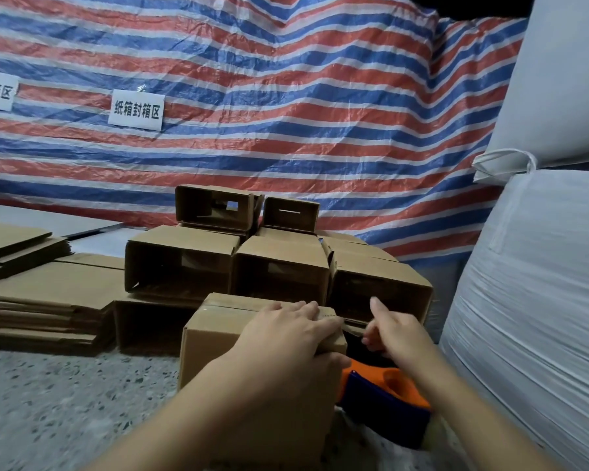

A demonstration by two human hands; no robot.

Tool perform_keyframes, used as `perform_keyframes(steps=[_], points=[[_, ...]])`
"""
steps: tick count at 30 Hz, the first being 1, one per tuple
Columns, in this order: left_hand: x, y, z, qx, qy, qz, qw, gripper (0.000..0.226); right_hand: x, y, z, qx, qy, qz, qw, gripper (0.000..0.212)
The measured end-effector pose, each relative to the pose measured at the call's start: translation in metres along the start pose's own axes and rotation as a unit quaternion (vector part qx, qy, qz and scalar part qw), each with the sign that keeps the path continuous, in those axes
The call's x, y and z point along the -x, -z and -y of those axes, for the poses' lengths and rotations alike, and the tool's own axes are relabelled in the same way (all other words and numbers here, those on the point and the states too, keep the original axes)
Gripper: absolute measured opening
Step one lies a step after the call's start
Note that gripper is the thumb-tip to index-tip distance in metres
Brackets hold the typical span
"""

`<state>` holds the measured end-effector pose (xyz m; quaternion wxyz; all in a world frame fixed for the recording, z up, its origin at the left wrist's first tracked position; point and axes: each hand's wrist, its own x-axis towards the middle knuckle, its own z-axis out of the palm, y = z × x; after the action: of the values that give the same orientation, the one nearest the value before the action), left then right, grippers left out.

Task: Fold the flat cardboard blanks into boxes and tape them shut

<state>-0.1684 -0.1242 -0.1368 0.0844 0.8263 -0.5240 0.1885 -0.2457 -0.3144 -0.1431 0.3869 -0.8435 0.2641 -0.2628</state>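
**Hands seal a box on the floor**

Both hands work at the top of a small cardboard box (218, 338) standing on a speckled floor (65, 402), just in front of the person. From the head camera, the left hand (286, 331) lies flat on the box top, fingers straight and pressing the flaps down near the right edge. The right hand (393, 331) sits just beside that edge, thumb raised, fingers curled; it appears to pinch a strip of tape, though the strip is too blurred to be sure. An orange tape gun (391, 399) rests on the floor beneath the right forearm, touching the box's right side.

Behind stand several folded boxes (279, 263) with open ends facing the camera, stacked in two tiers. Flat blanks (41, 300) are piled to the left.

The box is likely light and stiff, yet hollow, so it would dent under hard pressure. Holding it by corners and edges looks safest.
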Motion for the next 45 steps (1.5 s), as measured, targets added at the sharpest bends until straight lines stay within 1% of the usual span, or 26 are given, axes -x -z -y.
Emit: perform_keyframes(steps=[1,3,7,10,11,12,13,14,15,17,19,21,23,26,27,28,30,32,34,35,36,37,39,41,43,45], points=[[0.000,0.000,0.001,-0.002,0.000,0.001,1.000,0.064,-0.003,-0.002,0.008,-0.067,-0.025,0.021,0.997,0.055],[-0.001,0.000,0.002,-0.007,0.002,0.006,1.000,0.065,-0.009,-0.006,0.022,-0.124,-0.046,0.044,0.990,0.047],[0.000,0.001,0.002,-0.017,-0.004,0.005,1.000,0.065,-0.014,-0.020,0.038,-0.160,-0.046,0.049,0.985,0.035],[0.002,0.002,0.000,-0.019,-0.005,-0.014,1.000,0.064,-0.006,-0.037,0.034,-0.176,-0.071,0.076,0.979,0.032],[0.003,0.002,0.000,-0.019,-0.004,-0.019,1.000,0.063,-0.004,-0.045,0.029,-0.207,-0.088,0.086,0.970,0.029],[0.003,0.001,0.000,-0.019,-0.002,-0.023,1.000,0.062,-0.002,-0.053,0.026,-0.263,-0.112,0.094,0.954,0.025],[0.002,0.000,-0.001,-0.018,0.000,-0.027,0.999,0.062,0.001,-0.060,0.023,-0.318,-0.127,0.092,0.935,0.020],[0.002,-0.001,-0.001,-0.015,0.001,-0.030,0.999,0.062,0.002,-0.068,0.020,-0.348,-0.125,0.080,0.926,0.018],[0.002,-0.002,-0.001,-0.012,0.001,-0.034,0.999,0.062,0.001,-0.073,0.015,-0.350,-0.121,0.058,0.927,0.017],[0.002,-0.004,-0.001,-0.006,-0.002,-0.045,0.999,0.064,0.001,-0.083,0.010,-0.351,-0.116,0.021,0.929,0.024],[0.002,-0.005,0.000,-0.006,-0.002,-0.063,0.998,0.068,0.001,-0.084,0.010,-0.373,-0.130,0.032,0.918,0.031],[0.003,-0.005,0.001,-0.002,0.000,-0.082,0.997,0.071,-0.002,-0.080,0.008,-0.353,-0.099,0.025,0.930,0.033],[0.003,-0.005,0.002,0.007,-0.005,-0.088,0.996,0.070,-0.002,-0.071,0.009,-0.297,-0.017,0.011,0.955,0.031],[0.004,-0.004,0.002,0.010,-0.004,-0.097,0.995,0.069,-0.001,-0.057,0.013,-0.183,0.093,0.009,0.979,0.040],[0.004,-0.004,0.001,0.008,-0.002,-0.101,0.995,0.068,-0.002,-0.053,0.014,-0.164,0.100,-0.002,0.981,0.043],[0.004,-0.003,0.000,0.008,0.001,-0.105,0.994,0.067,-0.005,-0.051,0.016,-0.169,0.091,-0.024,0.981,0.046],[0.005,-0.003,-0.001,0.014,0.005,-0.118,0.993,0.062,-0.008,-0.053,0.020,-0.214,0.051,-0.062,0.973,0.049],[0.006,-0.002,-0.002,0.024,0.004,-0.133,0.991,0.056,-0.003,-0.062,0.023,-0.253,0.014,-0.049,0.966,0.048],[0.007,-0.003,-0.002,0.038,0.003,-0.140,0.989,0.052,0.003,-0.073,0.018,-0.343,-0.026,0.002,0.939,0.041],[0.007,-0.003,-0.003,0.045,0.005,-0.141,0.989,0.051,0.004,-0.076,0.016,-0.377,-0.026,0.025,0.925,0.036],[0.007,-0.004,-0.003,0.052,0.007,-0.142,0.988,0.051,0.005,-0.076,0.013,-0.387,-0.007,0.028,0.921,0.033],[0.006,-0.004,-0.002,0.059,0.009,-0.142,0.988,0.051,0.004,-0.073,0.012,-0.366,0.024,0.018,0.930,0.031],[0.006,-0.002,-0.001,0.078,0.019,-0.141,0.987,0.052,0.003,-0.066,0.006,-0.244,0.095,-0.007,0.965,0.031],[0.006,0.001,0.000,0.101,0.034,-0.138,0.985,0.051,0.006,-0.063,-0.005,-0.124,0.148,-0.010,0.981,0.028],[0.006,0.005,-0.001,0.108,0.046,-0.136,0.984,0.049,0.008,-0.061,-0.013,-0.094,0.155,-0.035,0.983,0.031],[0.006,0.006,-0.003,0.089,0.057,-0.146,0.984,0.050,0.007,-0.056,-0.013,-0.120,0.142,-0.101,0.977,0.034]])
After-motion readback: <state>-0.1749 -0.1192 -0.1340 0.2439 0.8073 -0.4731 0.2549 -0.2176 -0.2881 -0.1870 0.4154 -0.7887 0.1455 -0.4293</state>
